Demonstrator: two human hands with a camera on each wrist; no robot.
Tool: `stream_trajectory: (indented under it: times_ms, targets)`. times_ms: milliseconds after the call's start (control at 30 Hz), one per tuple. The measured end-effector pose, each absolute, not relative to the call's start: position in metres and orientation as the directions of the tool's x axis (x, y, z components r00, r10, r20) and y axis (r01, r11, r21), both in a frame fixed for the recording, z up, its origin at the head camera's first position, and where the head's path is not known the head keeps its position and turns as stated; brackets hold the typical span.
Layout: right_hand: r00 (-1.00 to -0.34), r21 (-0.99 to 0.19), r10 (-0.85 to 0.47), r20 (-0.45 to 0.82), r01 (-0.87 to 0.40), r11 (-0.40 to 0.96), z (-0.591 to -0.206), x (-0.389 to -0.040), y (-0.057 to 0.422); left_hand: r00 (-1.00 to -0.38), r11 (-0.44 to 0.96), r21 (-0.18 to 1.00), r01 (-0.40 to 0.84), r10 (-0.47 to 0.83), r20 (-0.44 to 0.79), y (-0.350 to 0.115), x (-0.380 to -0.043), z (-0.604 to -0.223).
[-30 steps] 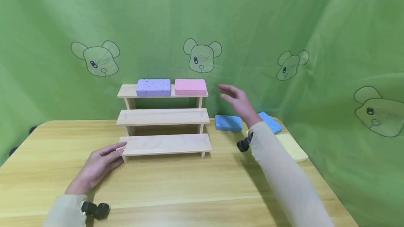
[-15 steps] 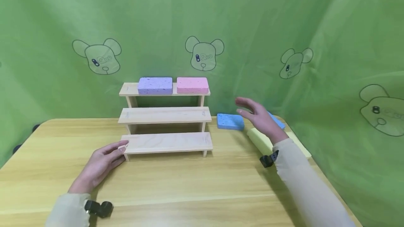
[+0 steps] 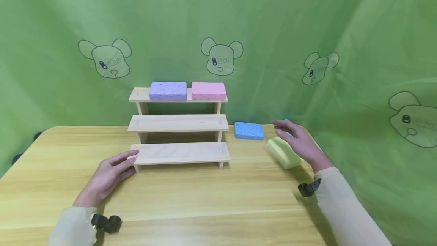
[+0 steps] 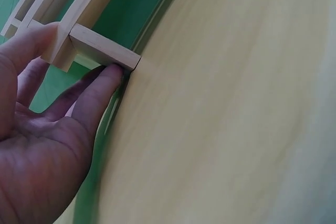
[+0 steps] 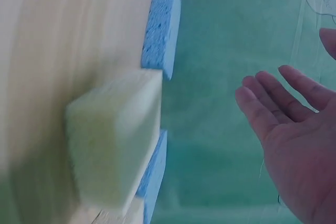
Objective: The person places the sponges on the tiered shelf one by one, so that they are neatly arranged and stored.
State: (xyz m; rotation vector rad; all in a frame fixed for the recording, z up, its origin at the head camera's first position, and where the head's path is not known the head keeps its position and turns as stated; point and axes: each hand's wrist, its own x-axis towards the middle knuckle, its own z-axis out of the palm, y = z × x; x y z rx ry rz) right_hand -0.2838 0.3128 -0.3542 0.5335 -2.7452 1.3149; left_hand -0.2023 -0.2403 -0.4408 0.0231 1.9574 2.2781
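Observation:
A three-tier wooden display stand (image 3: 181, 153) stands on the table. My left hand (image 3: 107, 177) holds the left end of its lowest tier, thumb at the board and a fingertip against the leg (image 4: 102, 45). To the right, my right hand (image 3: 298, 139) is over the pale yellow sponge (image 3: 284, 153), relaxed and holding nothing. In the right wrist view a gap shows between that hand and the yellow sponge (image 5: 113, 140). A blue sponge (image 3: 249, 130) lies beside the stand; a second blue sponge (image 5: 153, 177) is mostly hidden behind my right hand in the head view.
On the top tier sit a purple sponge (image 3: 168, 91) and a pink sponge (image 3: 208, 91). A green curtain (image 3: 164, 18) with bear-face prints hangs behind the wooden table (image 3: 191, 208) and along its right side.
My right hand has moved right and down from beside the top tier to over the yellow sponge. My left hand stays at the stand, and the sponges have not moved.

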Motion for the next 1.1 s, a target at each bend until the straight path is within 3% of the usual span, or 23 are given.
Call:
stream_trajectory:
  times_ms: [500,800,1100]
  targets:
    - [-0.952,-0.712,-0.213,0.22,-0.306,0.632,-0.375,-0.25,0.338,-0.99,-0.134,0.987,-0.094,0.114,-0.079,-0.24,-0.203,-0.439]
    - [-0.988,-0.645,-0.116,0.098,-0.152,0.749,-0.388,-0.237,0.35,-0.988,-0.131,0.984,-0.12,0.112,-0.105,-0.24,-0.201,-0.439]
    - [-0.992,-0.575,-0.109,0.071,-0.13,0.808,-0.399,-0.236,0.356,-0.989,-0.135,0.985,-0.111,0.111,-0.096,-0.24,-0.201,-0.436]
